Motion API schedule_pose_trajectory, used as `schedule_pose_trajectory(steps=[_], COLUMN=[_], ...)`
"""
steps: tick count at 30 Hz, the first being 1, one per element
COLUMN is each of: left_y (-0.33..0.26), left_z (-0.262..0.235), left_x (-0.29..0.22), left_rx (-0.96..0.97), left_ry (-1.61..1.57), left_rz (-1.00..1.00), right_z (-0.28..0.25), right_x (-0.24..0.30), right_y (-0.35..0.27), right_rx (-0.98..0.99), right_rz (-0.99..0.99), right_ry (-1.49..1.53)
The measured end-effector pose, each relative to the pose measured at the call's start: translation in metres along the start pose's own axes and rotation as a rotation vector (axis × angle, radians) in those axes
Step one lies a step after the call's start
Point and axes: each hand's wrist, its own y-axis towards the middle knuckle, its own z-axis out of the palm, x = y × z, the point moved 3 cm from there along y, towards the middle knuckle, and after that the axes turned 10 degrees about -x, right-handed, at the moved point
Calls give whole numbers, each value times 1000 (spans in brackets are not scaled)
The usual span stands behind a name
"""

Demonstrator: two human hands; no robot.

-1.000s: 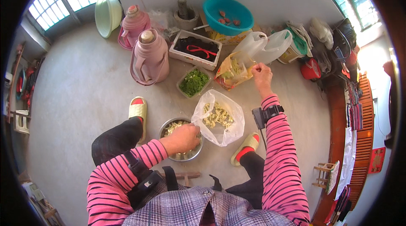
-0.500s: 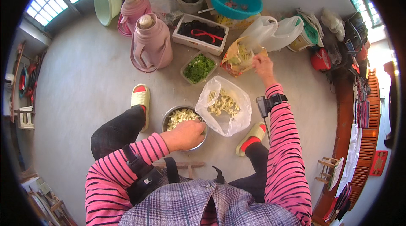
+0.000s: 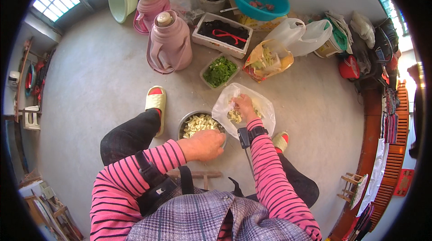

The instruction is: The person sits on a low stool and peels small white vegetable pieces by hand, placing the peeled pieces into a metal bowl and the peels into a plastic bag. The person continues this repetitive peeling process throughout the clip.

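Note:
A metal bowl [image 3: 182,129] of pale cut pieces [image 3: 198,125], which look like chopped vegetable, stands on the floor between my feet. Over its near right part my left hand [image 3: 204,145] is curled closed; whatever its fingers hold is hidden beneath it. Beside the bowl on the right, a white plastic bag [image 3: 265,108] lies spread with its mouth up, holding more pale-yellow pieces [image 3: 234,115]. My right hand [image 3: 244,106] reaches down into this bag, fingers drawn together among the pieces; I cannot make out what is in them.
Beyond the bag sit a tub of chopped greens [image 3: 220,72] and an opened paper bag [image 3: 258,67] with peelings. Farther back are pink thermos flasks [image 3: 175,43], a white foam box [image 3: 238,54], a teal basin [image 3: 279,9], a stone mortar [image 3: 211,4] and white plastic bags [image 3: 310,38].
My right hand has moved from the paper bag back toward me, into the plastic bag. My left hand stays over the bowl. The whole view has shifted slightly.

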Motion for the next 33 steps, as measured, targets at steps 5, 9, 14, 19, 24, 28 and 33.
schedule_pose_trajectory(steps=[5, 9, 14, 19, 24, 28, 33], left_y=[-2, -1, -1, 0, -3, -2, -2], left_z=[-1, 0, 2, 4, 3, 2, 2], left_x=[1, 2, 3, 3, 2, 1, -1], left_rx=[-12, 22, 26, 53, -2, 45, 26], left_ry=[-8, 26, 20, 17, 2, -6, 6], left_rz=[16, 12, 34, 23, 26, 20, 44], right_z=[-45, -84, -115, -90, -83, -74, -43], right_x=[46, 59, 65, 83, 98, 101, 94], right_y=[-26, -48, -79, -91, -81, -69, -39], right_rx=[15, 24, -20, -68, -156, -85, -108], right_rz=[-58, -142, -202, -174, -161, -278, -345], right_ry=[391, 682, 951, 899, 1014, 744, 458])
